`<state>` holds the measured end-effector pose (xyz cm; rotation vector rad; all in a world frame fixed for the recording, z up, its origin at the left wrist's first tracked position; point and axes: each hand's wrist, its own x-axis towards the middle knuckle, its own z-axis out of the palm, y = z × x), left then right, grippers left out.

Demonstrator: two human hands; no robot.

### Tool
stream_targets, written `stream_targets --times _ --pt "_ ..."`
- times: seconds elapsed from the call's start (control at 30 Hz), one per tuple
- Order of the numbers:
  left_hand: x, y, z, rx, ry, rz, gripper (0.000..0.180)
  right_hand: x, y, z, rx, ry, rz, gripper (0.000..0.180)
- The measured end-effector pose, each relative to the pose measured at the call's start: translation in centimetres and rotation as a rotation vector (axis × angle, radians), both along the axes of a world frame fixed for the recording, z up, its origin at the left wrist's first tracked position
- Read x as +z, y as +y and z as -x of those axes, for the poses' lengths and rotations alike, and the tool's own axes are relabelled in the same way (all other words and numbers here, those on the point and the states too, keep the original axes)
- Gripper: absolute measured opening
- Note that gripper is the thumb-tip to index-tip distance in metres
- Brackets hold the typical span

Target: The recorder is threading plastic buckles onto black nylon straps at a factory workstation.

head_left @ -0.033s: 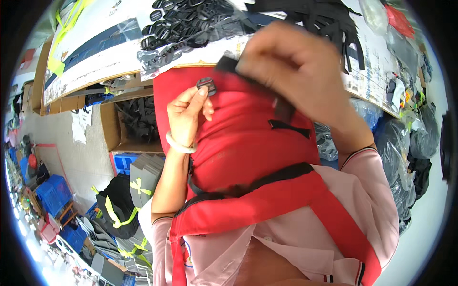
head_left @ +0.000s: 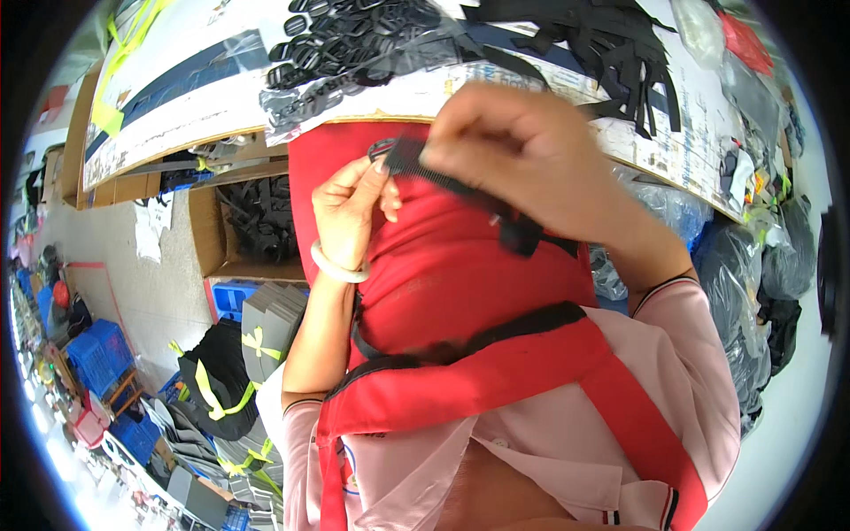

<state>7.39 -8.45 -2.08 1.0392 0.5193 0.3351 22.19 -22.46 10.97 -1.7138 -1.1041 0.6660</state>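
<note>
My left hand (head_left: 348, 205) pinches a small black plastic strap buckle (head_left: 381, 148) between thumb and fingers, above the red apron (head_left: 443, 274) over my lap. Close to its right, my right hand (head_left: 531, 155), slightly blurred, grips a black webbing strap (head_left: 409, 159) near one end. That end meets or overlaps the buckle; whether it passes through a slot I cannot tell. The rest of the strap runs down to the right beneath my right hand, and its dark tail (head_left: 518, 237) hangs over the apron.
On the white-topped table (head_left: 199, 111) ahead lie a heap of black buckles (head_left: 332, 49) on clear plastic and a pile of black straps (head_left: 620, 57). Below left stands an open cardboard box (head_left: 208, 234) with black parts. Plastic bags (head_left: 735, 283) crowd the right side.
My right hand has come down a little, bringing the strap end from above right of the buckle to right against it. My left hand keeps its hold almost unmoved.
</note>
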Motion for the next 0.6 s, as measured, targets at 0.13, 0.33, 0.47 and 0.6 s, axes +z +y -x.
stream_targets --times 0.13,0.33,0.47,0.6 --pt "0.6 -0.2 -0.2 0.004 -0.046 -0.007 0.020 -6.0 0.9 1.8 -0.004 0.703 0.056 0.018" --pt "0.0 -0.6 0.5 0.072 0.031 -0.147 0.020 -9.7 2.0 2.6 -0.102 0.883 0.035 0.019" --pt "-0.2 -0.9 0.2 0.142 0.033 -0.435 0.019 -9.6 2.8 3.4 -0.178 1.003 -0.071 0.018" --pt "-0.7 -0.6 0.1 0.227 -0.008 -0.604 0.019 -9.8 3.1 3.9 -0.186 1.112 -0.171 0.020"
